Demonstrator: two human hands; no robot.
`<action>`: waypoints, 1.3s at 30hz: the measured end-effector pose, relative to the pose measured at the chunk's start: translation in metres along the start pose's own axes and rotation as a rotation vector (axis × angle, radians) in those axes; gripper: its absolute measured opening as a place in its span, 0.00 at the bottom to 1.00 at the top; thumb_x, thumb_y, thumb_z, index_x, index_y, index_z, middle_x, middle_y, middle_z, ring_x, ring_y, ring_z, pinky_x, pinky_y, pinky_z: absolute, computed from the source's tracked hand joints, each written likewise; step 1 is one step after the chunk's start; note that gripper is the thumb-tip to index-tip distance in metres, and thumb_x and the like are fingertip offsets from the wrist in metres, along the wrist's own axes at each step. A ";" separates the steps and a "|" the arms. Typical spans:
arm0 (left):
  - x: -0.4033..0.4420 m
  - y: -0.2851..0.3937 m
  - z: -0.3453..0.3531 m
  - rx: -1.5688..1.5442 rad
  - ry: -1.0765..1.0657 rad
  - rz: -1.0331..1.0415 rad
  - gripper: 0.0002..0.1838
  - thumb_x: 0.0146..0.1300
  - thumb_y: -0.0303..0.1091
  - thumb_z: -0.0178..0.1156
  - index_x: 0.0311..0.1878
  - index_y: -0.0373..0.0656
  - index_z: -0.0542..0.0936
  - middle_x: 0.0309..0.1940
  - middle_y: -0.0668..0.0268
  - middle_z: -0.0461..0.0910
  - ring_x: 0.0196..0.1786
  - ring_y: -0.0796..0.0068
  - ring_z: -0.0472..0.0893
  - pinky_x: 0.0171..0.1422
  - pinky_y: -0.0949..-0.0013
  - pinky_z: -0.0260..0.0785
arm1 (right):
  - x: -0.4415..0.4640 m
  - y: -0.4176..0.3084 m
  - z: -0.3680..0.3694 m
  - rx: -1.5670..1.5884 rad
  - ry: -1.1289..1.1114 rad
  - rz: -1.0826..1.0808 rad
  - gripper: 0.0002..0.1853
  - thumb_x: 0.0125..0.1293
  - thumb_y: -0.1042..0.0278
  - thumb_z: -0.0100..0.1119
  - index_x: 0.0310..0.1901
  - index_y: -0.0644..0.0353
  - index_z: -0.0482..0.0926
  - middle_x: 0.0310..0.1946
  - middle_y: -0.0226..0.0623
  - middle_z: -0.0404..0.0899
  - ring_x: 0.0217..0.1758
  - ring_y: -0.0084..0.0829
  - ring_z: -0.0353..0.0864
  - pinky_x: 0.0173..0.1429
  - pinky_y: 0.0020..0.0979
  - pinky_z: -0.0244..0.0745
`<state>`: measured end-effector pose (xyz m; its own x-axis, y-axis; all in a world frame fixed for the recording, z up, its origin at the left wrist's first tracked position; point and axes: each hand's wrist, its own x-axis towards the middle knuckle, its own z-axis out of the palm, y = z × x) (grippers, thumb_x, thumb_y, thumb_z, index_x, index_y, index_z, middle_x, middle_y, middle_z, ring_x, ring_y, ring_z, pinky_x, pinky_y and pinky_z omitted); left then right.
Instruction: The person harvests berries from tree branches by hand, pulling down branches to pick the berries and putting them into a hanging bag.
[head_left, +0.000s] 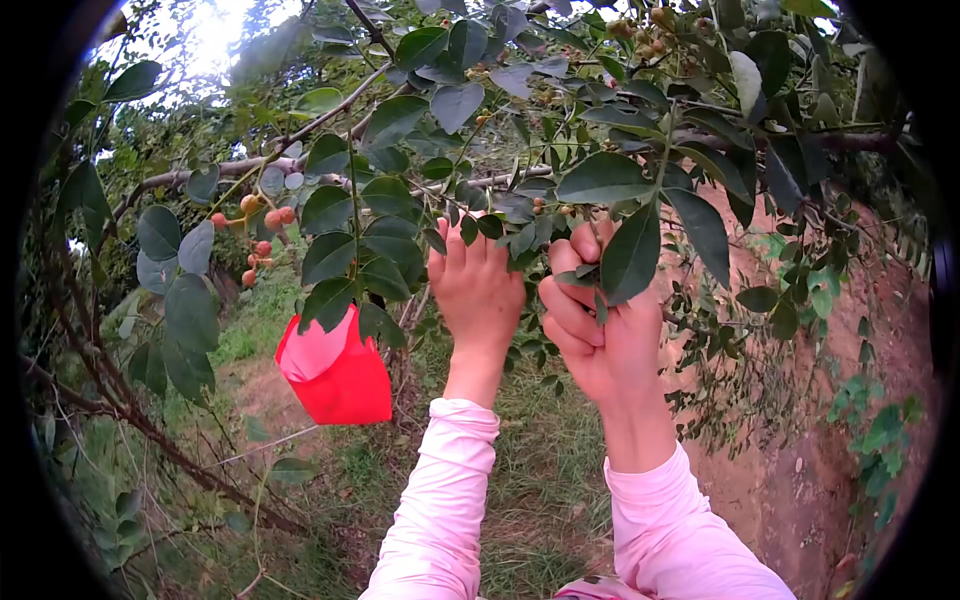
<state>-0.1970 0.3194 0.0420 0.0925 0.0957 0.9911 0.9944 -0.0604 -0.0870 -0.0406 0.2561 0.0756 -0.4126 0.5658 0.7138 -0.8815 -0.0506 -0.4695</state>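
My left hand [480, 295] reaches up, back toward me, into the leaves below a branch [515, 180]. Its fingers are together and bent at the tips, where leaves hide what they grip. To its right, my right hand [615, 335] is closed, with fingers curled in among the foliage. A large green leaf [632, 255] covers part of it, and small leaves lie across its fingers; what it pinches is hidden. Small orange-red berries [263, 248] hang in a cluster at the left, apart from both hands.
A red open-topped pouch [345, 385] hangs left of my left hand, partly behind leaves. More berries [655, 35] show at the top right. A bare brown stem [150, 430] slants along the lower left. Grass [540, 490] covers the ground, with an earth bank [780, 460] at the right.
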 end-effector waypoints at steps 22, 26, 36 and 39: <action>0.020 -0.002 0.004 0.161 0.031 -0.016 0.15 0.56 0.33 0.59 0.47 0.42 0.77 0.48 0.62 0.78 0.62 0.61 0.72 0.73 0.54 0.57 | 0.005 0.006 0.003 0.345 0.136 0.321 0.20 0.79 0.54 0.41 0.41 0.63 0.75 0.23 0.27 0.63 0.12 0.14 0.52 0.12 0.17 0.44; 0.018 -0.005 -0.001 0.095 0.029 0.010 0.16 0.58 0.37 0.57 0.48 0.42 0.76 0.50 0.62 0.78 0.63 0.60 0.71 0.73 0.54 0.56 | 0.033 -0.006 0.025 0.362 -0.074 0.170 0.16 0.80 0.61 0.42 0.46 0.64 0.75 0.20 0.22 0.59 0.13 0.14 0.51 0.12 0.19 0.44; 0.011 0.009 -0.013 -0.398 0.055 -0.274 0.21 0.63 0.44 0.55 0.56 0.45 0.77 0.57 0.62 0.77 0.67 0.60 0.69 0.74 0.52 0.55 | 0.086 0.013 0.050 0.597 0.010 0.040 0.10 0.77 0.69 0.46 0.34 0.59 0.67 0.20 0.23 0.59 0.14 0.17 0.51 0.15 0.22 0.44; 0.013 0.009 -0.014 -0.349 0.031 -0.266 0.22 0.63 0.45 0.54 0.57 0.45 0.76 0.57 0.62 0.77 0.67 0.60 0.70 0.74 0.52 0.55 | 0.092 0.011 0.051 0.649 -0.013 0.062 0.16 0.77 0.67 0.47 0.27 0.57 0.63 0.19 0.24 0.58 0.14 0.18 0.49 0.15 0.22 0.44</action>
<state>-0.1873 0.3063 0.0554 -0.1710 0.1238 0.9775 0.9058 -0.3706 0.2054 -0.1002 0.2656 0.1621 -0.4664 0.5364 0.7034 -0.8137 -0.5720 -0.1033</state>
